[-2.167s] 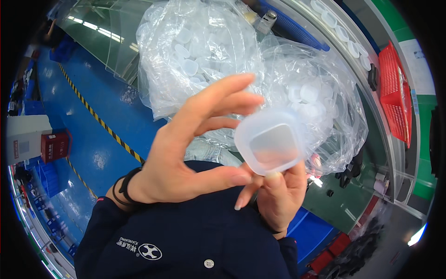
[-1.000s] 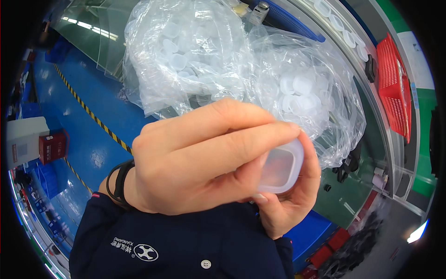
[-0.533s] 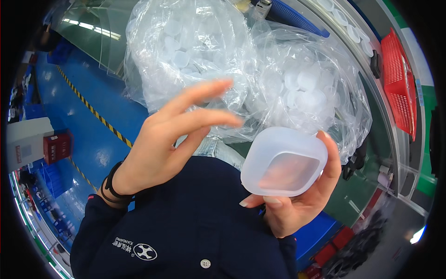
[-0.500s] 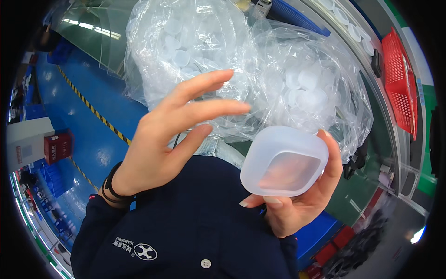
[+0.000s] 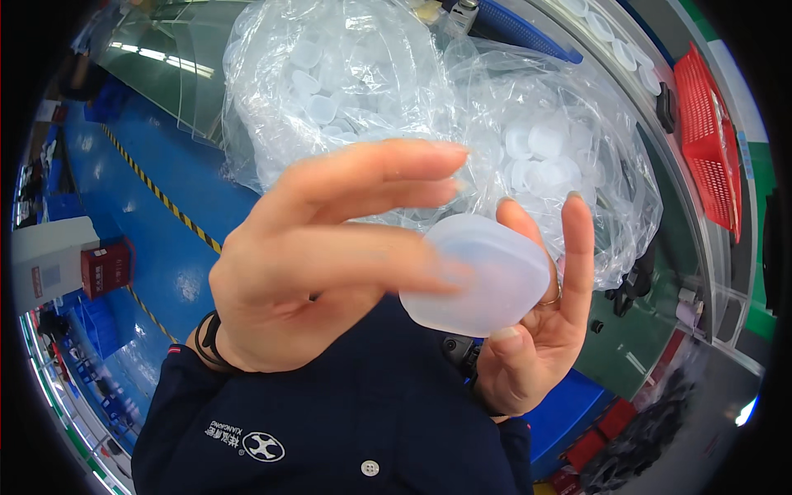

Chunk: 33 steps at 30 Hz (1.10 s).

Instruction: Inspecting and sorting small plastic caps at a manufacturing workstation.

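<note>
At the centre, the right hand (image 5: 528,330) cups the plastic lid (image 5: 474,276), now turned over; the left hand (image 5: 313,280), fingers spread, has closed in from nine o'clock.

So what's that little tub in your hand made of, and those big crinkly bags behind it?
The small rounded tub looks like thin frosted plastic: milky, with finger shapes showing through. The bags seem to be clear plastic film, crinkled and shiny, with more white tubs visible inside.
</note>
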Each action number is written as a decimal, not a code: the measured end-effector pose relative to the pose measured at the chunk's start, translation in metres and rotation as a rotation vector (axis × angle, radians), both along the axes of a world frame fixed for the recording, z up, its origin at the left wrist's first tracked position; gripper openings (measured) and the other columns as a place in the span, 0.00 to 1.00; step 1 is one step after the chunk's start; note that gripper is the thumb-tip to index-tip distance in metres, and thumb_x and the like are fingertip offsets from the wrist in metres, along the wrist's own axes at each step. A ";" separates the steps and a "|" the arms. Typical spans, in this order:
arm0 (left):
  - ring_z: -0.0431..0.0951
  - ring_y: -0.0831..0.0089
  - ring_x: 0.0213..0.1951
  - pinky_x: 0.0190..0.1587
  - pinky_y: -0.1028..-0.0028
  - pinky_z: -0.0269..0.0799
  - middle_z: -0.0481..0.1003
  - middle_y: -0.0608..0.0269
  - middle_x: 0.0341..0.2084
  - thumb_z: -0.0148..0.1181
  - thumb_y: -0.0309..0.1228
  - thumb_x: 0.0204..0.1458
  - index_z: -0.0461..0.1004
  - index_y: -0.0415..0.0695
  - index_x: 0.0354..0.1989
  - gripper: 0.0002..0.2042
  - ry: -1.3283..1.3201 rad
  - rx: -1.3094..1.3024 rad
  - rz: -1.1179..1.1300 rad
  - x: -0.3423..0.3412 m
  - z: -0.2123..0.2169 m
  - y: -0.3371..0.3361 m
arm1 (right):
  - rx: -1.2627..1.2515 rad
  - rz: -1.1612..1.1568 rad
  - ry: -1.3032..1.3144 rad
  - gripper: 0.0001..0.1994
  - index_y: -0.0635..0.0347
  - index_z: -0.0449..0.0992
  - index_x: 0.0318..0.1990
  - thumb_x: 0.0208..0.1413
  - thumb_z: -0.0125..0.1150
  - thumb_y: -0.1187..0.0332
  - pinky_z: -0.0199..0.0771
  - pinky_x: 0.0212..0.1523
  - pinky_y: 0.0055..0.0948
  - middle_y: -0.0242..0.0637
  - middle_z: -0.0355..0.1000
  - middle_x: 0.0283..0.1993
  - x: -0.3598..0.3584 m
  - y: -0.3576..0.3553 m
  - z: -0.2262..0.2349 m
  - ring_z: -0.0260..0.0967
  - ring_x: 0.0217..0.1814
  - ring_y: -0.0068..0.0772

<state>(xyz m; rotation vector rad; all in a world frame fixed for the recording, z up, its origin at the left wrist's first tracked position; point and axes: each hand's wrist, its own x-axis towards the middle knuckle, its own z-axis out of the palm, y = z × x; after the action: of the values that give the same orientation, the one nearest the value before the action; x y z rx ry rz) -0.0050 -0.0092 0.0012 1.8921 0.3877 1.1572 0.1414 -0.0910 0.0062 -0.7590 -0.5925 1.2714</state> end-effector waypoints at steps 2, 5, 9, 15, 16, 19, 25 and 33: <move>0.68 0.56 0.45 0.40 0.69 0.71 0.62 0.37 0.44 0.57 0.24 0.42 0.62 0.36 0.44 0.19 -0.196 -0.340 -0.067 -0.001 0.001 -0.004 | -0.159 -0.089 -0.100 0.45 0.69 0.36 0.58 0.38 0.63 0.68 0.60 0.52 0.32 0.60 0.54 0.53 -0.003 -0.001 0.005 0.57 0.55 0.41; 0.70 0.57 0.43 0.39 0.67 0.71 0.63 0.35 0.43 0.56 0.29 0.45 0.54 0.31 0.48 0.24 -0.087 -0.335 -0.151 -0.006 -0.001 -0.004 | -0.155 -0.077 -0.099 0.45 0.69 0.36 0.58 0.38 0.63 0.69 0.60 0.52 0.32 0.60 0.55 0.53 -0.002 -0.002 0.005 0.58 0.54 0.40; 0.71 0.60 0.40 0.40 0.69 0.70 0.64 0.37 0.42 0.53 0.31 0.47 0.55 0.30 0.47 0.23 0.001 -0.354 -0.072 -0.003 0.004 -0.007 | -0.148 -0.065 -0.114 0.45 0.69 0.36 0.58 0.38 0.63 0.69 0.60 0.52 0.32 0.59 0.56 0.52 -0.002 0.000 0.003 0.59 0.54 0.39; 0.74 0.67 0.34 0.35 0.77 0.71 0.71 0.44 0.32 0.42 0.23 0.51 0.57 0.29 0.46 0.14 -0.042 -0.490 0.146 0.012 0.002 0.000 | 0.194 0.032 -0.007 0.37 0.68 0.38 0.58 0.39 0.50 0.89 0.59 0.52 0.33 0.65 0.49 0.55 0.012 0.002 -0.019 0.53 0.57 0.46; 0.75 0.72 0.29 0.33 0.79 0.69 0.73 0.49 0.27 0.40 0.21 0.51 0.61 0.32 0.44 0.12 0.072 -0.503 0.162 0.009 -0.003 0.011 | 0.198 0.006 -0.015 0.36 0.69 0.40 0.58 0.40 0.50 0.88 0.59 0.53 0.33 0.64 0.49 0.55 0.014 0.001 -0.020 0.54 0.57 0.45; 0.73 0.68 0.33 0.35 0.75 0.68 0.72 0.53 0.32 0.45 0.20 0.46 0.67 0.35 0.39 0.11 0.474 -0.287 0.367 -0.001 -0.061 0.063 | 0.113 -0.079 -0.070 0.29 0.71 0.46 0.56 0.44 0.48 0.83 0.56 0.54 0.33 0.61 0.53 0.54 0.016 -0.002 -0.019 0.55 0.56 0.43; 0.67 0.55 0.40 0.43 0.64 0.61 0.70 0.48 0.31 0.52 0.26 0.39 0.70 0.35 0.32 0.10 1.061 0.187 0.545 -0.035 -0.211 0.152 | -0.143 -0.169 -0.207 0.20 0.72 0.57 0.51 0.48 0.43 0.75 0.57 0.53 0.32 0.52 0.60 0.49 0.021 -0.001 -0.019 0.57 0.54 0.39; 0.58 0.52 0.51 0.51 0.65 0.57 0.64 0.47 0.45 0.53 0.30 0.40 0.65 0.39 0.46 0.21 0.552 0.154 0.224 0.022 -0.209 0.151 | -0.137 -0.189 -0.224 0.18 0.71 0.59 0.50 0.50 0.43 0.74 0.56 0.53 0.32 0.50 0.61 0.49 0.027 -0.002 -0.031 0.57 0.54 0.38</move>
<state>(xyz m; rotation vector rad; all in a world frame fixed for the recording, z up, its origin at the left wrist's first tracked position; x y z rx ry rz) 0.0168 0.1414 -0.2074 2.3424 0.8500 0.8002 0.1680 -0.0928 -0.0250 -1.0568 -0.6021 1.0672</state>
